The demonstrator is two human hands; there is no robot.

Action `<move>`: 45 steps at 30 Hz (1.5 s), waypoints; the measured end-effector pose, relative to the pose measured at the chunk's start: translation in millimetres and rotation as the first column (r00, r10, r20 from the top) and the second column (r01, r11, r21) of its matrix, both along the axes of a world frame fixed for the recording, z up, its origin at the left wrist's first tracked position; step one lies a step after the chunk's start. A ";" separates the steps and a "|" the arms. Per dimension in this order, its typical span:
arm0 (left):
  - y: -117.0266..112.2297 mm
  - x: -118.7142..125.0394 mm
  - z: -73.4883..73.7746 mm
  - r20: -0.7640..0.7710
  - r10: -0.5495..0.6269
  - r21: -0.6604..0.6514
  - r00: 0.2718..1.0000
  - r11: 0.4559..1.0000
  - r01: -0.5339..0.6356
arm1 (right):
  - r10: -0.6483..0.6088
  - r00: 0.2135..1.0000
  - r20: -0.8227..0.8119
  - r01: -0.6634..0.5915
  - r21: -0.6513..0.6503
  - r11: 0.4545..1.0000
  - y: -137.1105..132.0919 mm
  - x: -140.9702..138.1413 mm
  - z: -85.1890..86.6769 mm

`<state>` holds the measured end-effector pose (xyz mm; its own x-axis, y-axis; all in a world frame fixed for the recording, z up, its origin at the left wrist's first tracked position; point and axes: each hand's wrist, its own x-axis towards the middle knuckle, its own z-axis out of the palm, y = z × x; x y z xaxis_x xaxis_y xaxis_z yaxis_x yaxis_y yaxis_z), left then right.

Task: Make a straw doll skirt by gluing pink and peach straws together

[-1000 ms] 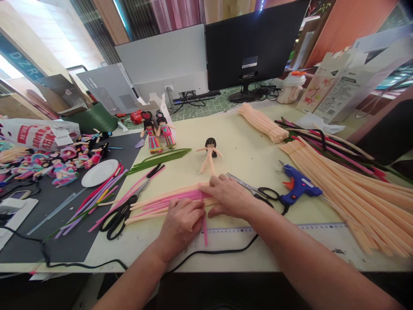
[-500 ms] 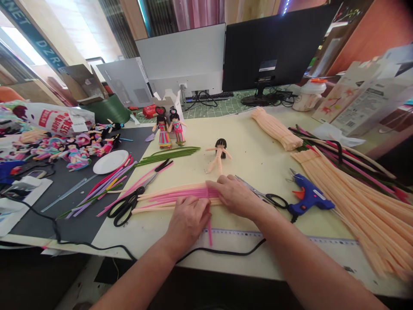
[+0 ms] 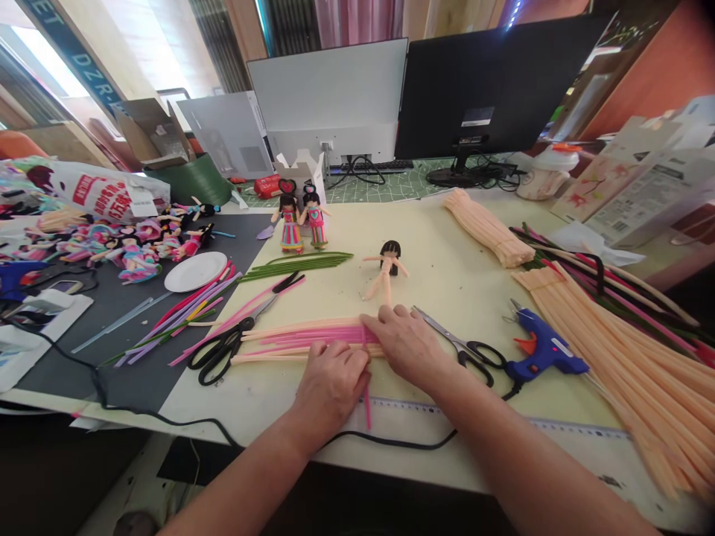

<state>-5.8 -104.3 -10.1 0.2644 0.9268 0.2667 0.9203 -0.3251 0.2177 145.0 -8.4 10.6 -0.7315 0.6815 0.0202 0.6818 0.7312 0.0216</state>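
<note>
A flat row of pink and peach pipe cleaners [image 3: 296, 339] lies across the cream mat near the front edge. My left hand [image 3: 331, 383] presses down on its near side, fingers curled over the strands. My right hand [image 3: 407, 344] rests on the row's right end, fingertips pinching where a single pink pipe cleaner [image 3: 366, 394] crosses it and runs toward me. A small bare doll [image 3: 384, 268] with black hair lies just beyond my right hand.
Black scissors [image 3: 223, 348] lie left of the row, silver scissors [image 3: 463, 346] and a blue glue gun [image 3: 544, 350] right. A large peach pipe-cleaner pile [image 3: 631, 357] fills the right. Two dressed dolls [image 3: 302, 219] stand behind; a ruler [image 3: 503, 420] and black cable [image 3: 391, 443] run along the front.
Both hands stay on the pipe-cleaner row with only slight finger shifts. My head has turned a little, sliding the whole scene to the right in view.
</note>
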 end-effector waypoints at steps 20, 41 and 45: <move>0.6 2.3 -0.2 -0.038 0.002 0.021 0.999 1.000 -0.002 | -0.032 0.996 0.080 0.033 -0.011 0.999 1.3 -1.8 -1.0; -1.7 3.8 -3.4 -0.045 0.015 0.060 0.999 0.998 -0.012 | 0.086 0.994 -0.070 -0.096 -0.144 0.985 4.6 17.8 1.1; -2.8 3.9 -5.2 -0.020 0.006 0.073 1.000 0.997 -0.005 | 0.113 0.992 -0.051 -0.119 -0.147 0.982 2.6 19.8 3.9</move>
